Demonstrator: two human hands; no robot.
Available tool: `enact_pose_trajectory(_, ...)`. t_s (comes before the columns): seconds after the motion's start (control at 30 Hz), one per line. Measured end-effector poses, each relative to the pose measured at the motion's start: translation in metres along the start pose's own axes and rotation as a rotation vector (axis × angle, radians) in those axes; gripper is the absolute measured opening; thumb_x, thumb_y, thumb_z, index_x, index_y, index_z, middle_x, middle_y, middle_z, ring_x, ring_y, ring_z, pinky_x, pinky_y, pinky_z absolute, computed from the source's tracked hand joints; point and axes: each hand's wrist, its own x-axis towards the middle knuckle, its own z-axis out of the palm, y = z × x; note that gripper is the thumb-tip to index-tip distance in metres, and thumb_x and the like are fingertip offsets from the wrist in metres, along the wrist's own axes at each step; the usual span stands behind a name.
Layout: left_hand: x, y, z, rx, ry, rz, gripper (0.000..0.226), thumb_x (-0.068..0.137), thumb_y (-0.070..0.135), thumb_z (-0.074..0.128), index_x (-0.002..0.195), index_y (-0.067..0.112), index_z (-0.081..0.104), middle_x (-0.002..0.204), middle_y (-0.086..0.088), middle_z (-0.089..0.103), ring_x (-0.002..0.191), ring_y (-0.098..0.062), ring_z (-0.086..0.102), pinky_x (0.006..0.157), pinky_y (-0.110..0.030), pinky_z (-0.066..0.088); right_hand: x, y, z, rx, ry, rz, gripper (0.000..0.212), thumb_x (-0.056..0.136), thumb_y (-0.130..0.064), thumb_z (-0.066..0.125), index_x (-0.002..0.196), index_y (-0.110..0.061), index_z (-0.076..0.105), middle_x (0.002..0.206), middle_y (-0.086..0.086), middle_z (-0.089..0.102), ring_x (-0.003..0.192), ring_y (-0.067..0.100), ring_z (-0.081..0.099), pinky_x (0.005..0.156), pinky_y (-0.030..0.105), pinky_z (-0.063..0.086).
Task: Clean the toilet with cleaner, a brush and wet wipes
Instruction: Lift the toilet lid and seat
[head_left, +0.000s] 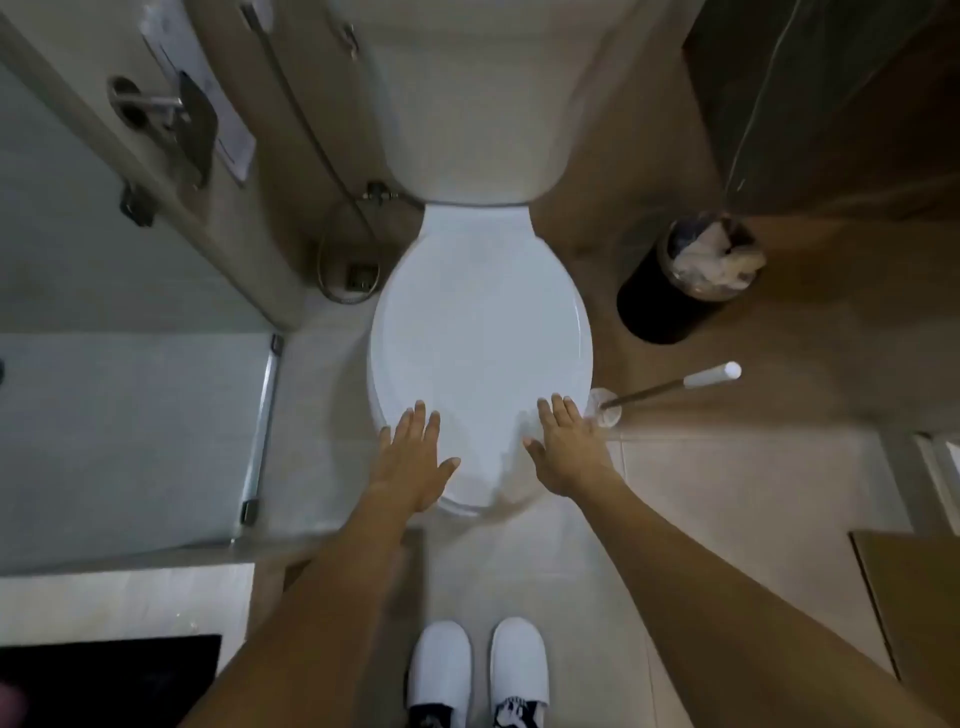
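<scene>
Both hands flat, fingers spread, empty: left (415, 462), right (563, 452), over closed lid (480, 332); bin (691, 280) at two o'clock, full of crumpled paper; brush (670, 387) in its holder at three.

Left hand (415, 460) and right hand (563, 449) spread flat, empty.

A pale tiled floor (701, 483) carries a white ceramic toilet (480, 353) with its lid shut, set against the far edge. Right of the toilet stands a black round waste bin (670, 296) with crumpled paper inside. Nearer, just beside the toilet's right side, a clear brush holder (605, 408) stands with a white-handled toilet brush (711, 375). A black mat (109, 670) lies at the near left corner, and two white slippers (478, 660) stand at the near edge.
</scene>
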Motion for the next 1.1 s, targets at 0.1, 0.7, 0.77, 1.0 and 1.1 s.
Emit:
enact_pose_trajectory(0.1, -0.003, -0.001, 0.027, -0.006, -0.011, 0.009, 0.073, 0.100, 0.048, 0.032, 0.152, 0.012, -0.005, 0.159, -0.008, -0.014, 0.147, -0.021, -0.008, 0.119, -0.043, 0.002, -0.008, 0.002, 0.028, 0.017, -0.068, -0.010, 0.064, 0.104, -0.036, 0.030, 0.154, -0.011, 0.000, 0.162, 0.007, -0.006, 0.150, 0.022, -0.005, 0.121, 0.044, 0.004)
enact_pose_trajectory(0.7, 0.016, -0.005, 0.105, 0.177, 0.291, -0.026, 0.102, 0.089, 0.058, 0.044, 0.140, 0.013, -0.032, 0.147, -0.007, -0.036, 0.146, -0.023, -0.015, 0.118, -0.041, 0.003, 0.001, 0.006, 0.110, -0.049, 0.194, -0.091, 0.106, 0.090, -0.047, 0.057, 0.145, -0.010, -0.025, 0.158, 0.009, -0.023, 0.147, 0.024, -0.017, 0.116, 0.040, -0.011)
enact_pose_trajectory(0.77, 0.017, -0.004, 0.107, 0.212, 0.305, -0.032, 0.103, 0.089, 0.060, 0.041, 0.139, 0.010, -0.034, 0.147, -0.009, -0.036, 0.145, -0.023, -0.017, 0.118, -0.042, 0.002, 0.002, 0.007, 0.112, -0.110, 0.213, -0.130, 0.104, 0.091, -0.045, 0.056, 0.143, -0.010, -0.027, 0.157, 0.009, -0.024, 0.148, 0.025, -0.015, 0.115, 0.041, -0.012)
enact_pose_trajectory(1.0, 0.018, -0.003, 0.112, 0.403, 0.349, -0.010, 0.097, 0.094, 0.058, 0.029, 0.138, -0.003, -0.032, 0.148, -0.017, -0.031, 0.143, -0.030, -0.017, 0.115, -0.048, -0.003, 0.004, 0.005, 0.116, -0.293, 0.268, -0.171, 0.100, 0.093, -0.037, 0.059, 0.147, -0.008, -0.020, 0.155, 0.014, -0.022, 0.148, 0.029, -0.007, 0.116, 0.044, -0.007)
enact_pose_trajectory(1.1, 0.015, 0.000, 0.114, 0.440, 0.354, -0.019, 0.093, 0.098, 0.053, 0.026, 0.136, -0.006, -0.034, 0.148, -0.020, -0.030, 0.141, -0.032, -0.020, 0.112, -0.051, -0.008, 0.000, 0.003, 0.119, -0.350, 0.284, -0.143, 0.097, 0.092, -0.026, 0.060, 0.148, -0.008, -0.018, 0.156, 0.015, -0.018, 0.148, 0.030, -0.005, 0.116, 0.045, -0.004)
